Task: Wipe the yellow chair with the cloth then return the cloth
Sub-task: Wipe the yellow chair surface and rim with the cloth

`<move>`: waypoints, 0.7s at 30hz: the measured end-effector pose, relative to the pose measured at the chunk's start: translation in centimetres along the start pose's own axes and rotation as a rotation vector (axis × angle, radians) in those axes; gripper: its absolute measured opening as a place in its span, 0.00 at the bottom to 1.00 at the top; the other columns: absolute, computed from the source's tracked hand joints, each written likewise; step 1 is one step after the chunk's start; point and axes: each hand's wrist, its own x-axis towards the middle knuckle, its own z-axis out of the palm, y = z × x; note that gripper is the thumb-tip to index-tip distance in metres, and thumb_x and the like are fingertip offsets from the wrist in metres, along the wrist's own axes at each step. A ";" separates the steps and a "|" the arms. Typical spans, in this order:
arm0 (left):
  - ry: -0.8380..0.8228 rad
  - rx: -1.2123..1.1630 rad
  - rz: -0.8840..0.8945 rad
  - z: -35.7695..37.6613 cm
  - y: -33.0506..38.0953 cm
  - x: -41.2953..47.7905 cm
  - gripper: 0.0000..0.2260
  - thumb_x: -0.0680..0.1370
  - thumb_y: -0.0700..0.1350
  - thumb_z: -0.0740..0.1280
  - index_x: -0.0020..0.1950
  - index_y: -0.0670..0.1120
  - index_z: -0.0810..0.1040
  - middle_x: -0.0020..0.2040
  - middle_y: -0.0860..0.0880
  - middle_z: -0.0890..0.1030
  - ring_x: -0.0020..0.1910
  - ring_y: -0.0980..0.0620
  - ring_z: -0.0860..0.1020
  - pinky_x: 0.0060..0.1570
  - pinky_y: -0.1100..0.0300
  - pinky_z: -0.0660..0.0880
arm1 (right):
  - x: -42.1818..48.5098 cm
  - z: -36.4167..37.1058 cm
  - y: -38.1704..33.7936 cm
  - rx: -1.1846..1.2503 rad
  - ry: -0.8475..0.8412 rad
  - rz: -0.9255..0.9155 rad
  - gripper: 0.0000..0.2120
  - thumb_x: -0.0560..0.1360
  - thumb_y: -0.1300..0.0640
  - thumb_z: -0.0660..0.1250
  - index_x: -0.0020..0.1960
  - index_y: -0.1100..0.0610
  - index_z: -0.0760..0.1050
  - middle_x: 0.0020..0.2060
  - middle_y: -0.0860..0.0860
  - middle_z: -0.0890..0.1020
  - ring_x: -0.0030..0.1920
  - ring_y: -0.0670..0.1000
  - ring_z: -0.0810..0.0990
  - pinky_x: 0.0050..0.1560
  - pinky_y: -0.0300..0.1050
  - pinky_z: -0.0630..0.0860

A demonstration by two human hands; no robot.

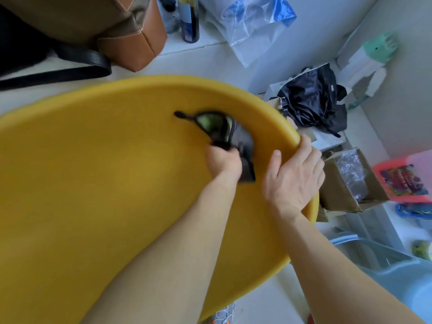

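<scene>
The yellow chair (105, 171) fills most of the head view, its smooth curved shell seen from above. My left hand (223, 161) is closed on a dark cloth (224, 132) with a green patch, pressed against the shell near the chair's right rim; the cloth is motion-blurred. My right hand (294, 176) grips the chair's right rim, thumb on the inside, fingers curled over the edge.
A brown bag (131, 36) with a black strap lies on the floor behind the chair, next to a dark bottle (189, 19). To the right are a black plastic bag (313, 99), a cardboard box (350, 181), a clear blue plastic bag (254, 24) and a pale blue tub (383, 270).
</scene>
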 end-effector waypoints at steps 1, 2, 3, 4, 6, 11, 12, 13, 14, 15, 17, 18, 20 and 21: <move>-0.115 0.078 -0.022 0.5 -1.5 -1.4 0.15 0.77 0.41 0.68 0.62 0.41 0.74 0.59 0.43 0.80 0.58 0.41 0.78 0.50 0.54 0.73 | 0.0 -0.1 0.1 0.030 -0.022 -0.007 0.32 0.77 0.43 0.58 0.76 0.57 0.62 0.67 0.58 0.73 0.65 0.61 0.71 0.64 0.58 0.65; -0.242 0.119 -0.043 0.6 -2.5 -2.8 0.13 0.76 0.41 0.68 0.60 0.42 0.76 0.55 0.44 0.82 0.54 0.42 0.79 0.49 0.54 0.75 | 0.2 -0.4 0.4 0.085 -0.054 -0.020 0.33 0.77 0.43 0.57 0.78 0.57 0.61 0.69 0.58 0.72 0.68 0.60 0.69 0.67 0.57 0.64; -0.362 0.100 -0.080 0.3 -3.2 -3.7 0.11 0.75 0.42 0.68 0.58 0.43 0.78 0.52 0.45 0.83 0.52 0.43 0.80 0.50 0.53 0.77 | 0.3 -0.8 0.8 0.166 -0.100 -0.033 0.34 0.77 0.44 0.57 0.79 0.57 0.59 0.73 0.58 0.69 0.72 0.59 0.67 0.70 0.57 0.63; -0.463 0.073 -0.108 -0.3 -3.7 -4.5 0.12 0.74 0.45 0.68 0.56 0.44 0.79 0.50 0.46 0.84 0.51 0.44 0.81 0.52 0.50 0.79 | 0.2 -1.5 1.3 0.258 -0.151 -0.044 0.34 0.77 0.45 0.58 0.80 0.57 0.57 0.75 0.58 0.67 0.75 0.58 0.64 0.73 0.55 0.61; -0.568 0.069 -0.120 -1.8 -4.7 -5.9 0.14 0.70 0.50 0.70 0.53 0.46 0.82 0.48 0.47 0.86 0.50 0.46 0.83 0.55 0.45 0.80 | -1.4 -3.4 2.9 0.393 -0.183 -0.030 0.34 0.78 0.49 0.60 0.80 0.58 0.56 0.77 0.57 0.63 0.77 0.55 0.60 0.76 0.52 0.58; -0.716 0.159 -0.086 -4.1 -6.4 -10.5 0.14 0.69 0.47 0.71 0.54 0.50 0.81 0.50 0.49 0.86 0.52 0.47 0.84 0.58 0.43 0.79 | -10.4 -7.6 6.0 0.809 -0.407 0.472 0.32 0.74 0.41 0.65 0.74 0.52 0.67 0.71 0.50 0.71 0.71 0.47 0.69 0.74 0.53 0.66; -0.760 0.170 -0.100 -4.3 -6.8 -11.5 0.18 0.66 0.47 0.72 0.56 0.50 0.80 0.51 0.48 0.86 0.53 0.47 0.84 0.59 0.42 0.78 | -11.7 -8.4 6.3 0.993 -0.482 0.607 0.30 0.73 0.42 0.67 0.72 0.51 0.69 0.68 0.51 0.75 0.68 0.47 0.74 0.71 0.54 0.70; -0.805 0.172 -0.106 -4.4 -7.3 -12.2 0.20 0.65 0.46 0.72 0.57 0.50 0.79 0.53 0.48 0.86 0.55 0.46 0.83 0.60 0.43 0.77 | -12.6 -9.0 6.8 1.134 -0.519 0.694 0.26 0.73 0.44 0.68 0.69 0.51 0.72 0.63 0.52 0.80 0.64 0.49 0.79 0.68 0.55 0.74; -0.844 0.174 -0.094 -4.5 -7.7 -12.6 0.20 0.67 0.44 0.72 0.58 0.50 0.79 0.54 0.48 0.85 0.56 0.47 0.83 0.61 0.45 0.77 | -13.1 -9.7 7.2 1.202 -0.532 0.717 0.23 0.73 0.46 0.69 0.66 0.52 0.74 0.58 0.52 0.83 0.60 0.51 0.82 0.64 0.55 0.77; -0.878 0.174 -0.064 -4.6 -8.0 -12.9 0.18 0.70 0.42 0.71 0.59 0.50 0.79 0.55 0.48 0.85 0.57 0.48 0.82 0.61 0.49 0.77 | -13.5 -10.3 7.7 1.222 -0.541 0.709 0.22 0.73 0.47 0.71 0.65 0.52 0.75 0.55 0.51 0.84 0.58 0.52 0.83 0.61 0.55 0.79; -0.936 0.227 0.033 -4.9 -8.0 -13.2 0.12 0.78 0.39 0.67 0.60 0.50 0.78 0.55 0.51 0.84 0.56 0.54 0.81 0.57 0.61 0.77 | -14.0 -11.0 8.5 1.149 -0.571 0.678 0.22 0.71 0.48 0.74 0.63 0.51 0.76 0.51 0.48 0.86 0.54 0.50 0.84 0.55 0.52 0.82; -0.957 0.258 0.072 -5.0 -7.9 -13.3 0.10 0.81 0.39 0.64 0.59 0.50 0.77 0.54 0.52 0.84 0.53 0.57 0.81 0.53 0.65 0.76 | -14.1 -11.0 8.8 1.065 -0.574 0.661 0.16 0.72 0.51 0.75 0.59 0.50 0.78 0.47 0.47 0.86 0.50 0.49 0.85 0.53 0.55 0.83; -0.912 0.253 0.079 -5.4 -8.0 -13.1 0.10 0.83 0.39 0.61 0.56 0.51 0.79 0.49 0.52 0.85 0.47 0.59 0.82 0.45 0.66 0.76 | -14.5 -11.0 9.6 1.002 -0.528 0.712 0.05 0.77 0.52 0.70 0.50 0.51 0.82 0.44 0.50 0.86 0.48 0.52 0.85 0.53 0.65 0.81; -0.840 0.223 0.051 -5.6 -8.1 -12.7 0.12 0.83 0.39 0.60 0.54 0.52 0.80 0.48 0.51 0.85 0.45 0.56 0.82 0.42 0.63 0.76 | -14.6 -11.0 10.0 1.046 -0.493 0.784 0.07 0.79 0.51 0.67 0.51 0.52 0.82 0.47 0.52 0.87 0.51 0.54 0.85 0.54 0.66 0.80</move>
